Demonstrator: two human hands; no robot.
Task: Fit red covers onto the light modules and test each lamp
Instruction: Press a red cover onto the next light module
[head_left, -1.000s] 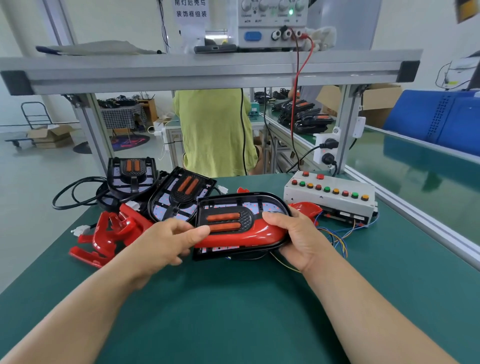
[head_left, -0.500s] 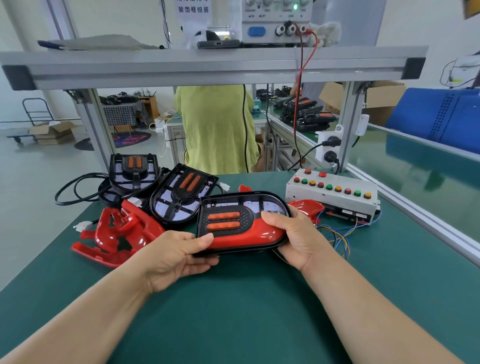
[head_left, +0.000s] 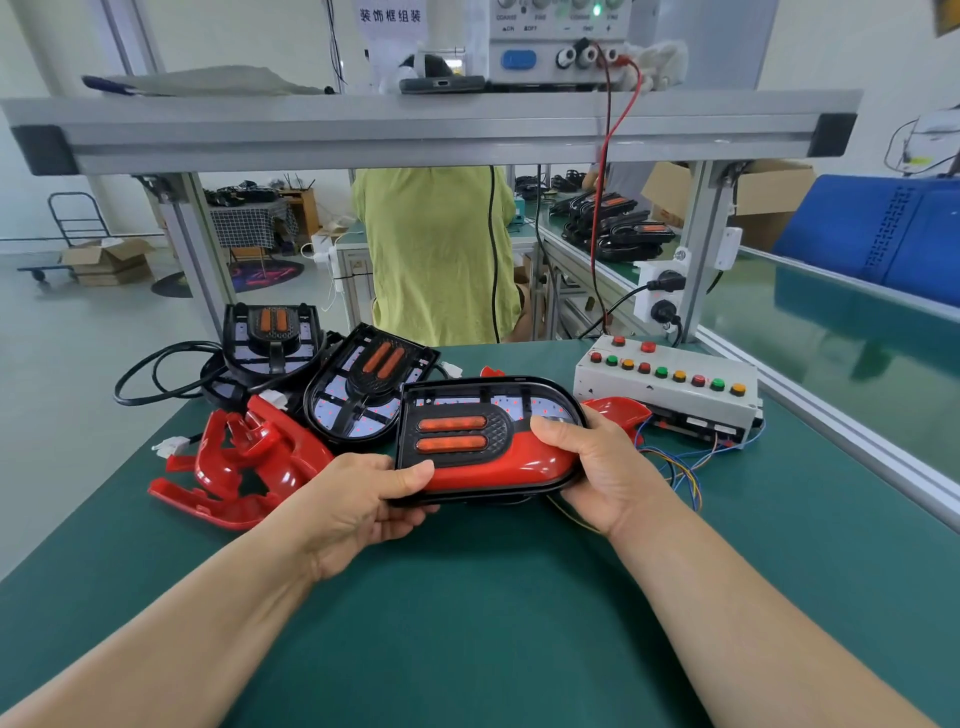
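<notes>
A black light module (head_left: 467, 431) with two orange bars and a red cover (head_left: 498, 462) along its near edge is held just above the green bench. My left hand (head_left: 363, 499) grips its left end, thumb on top and fingers curled under. My right hand (head_left: 597, 457) grips the right end, thumb across the red cover. Two more black modules (head_left: 358, 395) (head_left: 270, 338) lean behind to the left. Loose red covers (head_left: 244, 462) lie in a pile at the left, and another red cover (head_left: 618, 410) lies behind my right hand.
A white test box (head_left: 670, 389) with coloured buttons stands at the right, coloured wires (head_left: 680, 467) trailing from it. Black cables (head_left: 156, 374) coil at the far left. An aluminium shelf (head_left: 415, 130) carrying a power supply spans overhead. A person in a green shirt stands behind the bench.
My left hand has slid from the module's front edge round its left end, fingers now underneath. The module has shifted slightly towards me. My right hand keeps its hold.
</notes>
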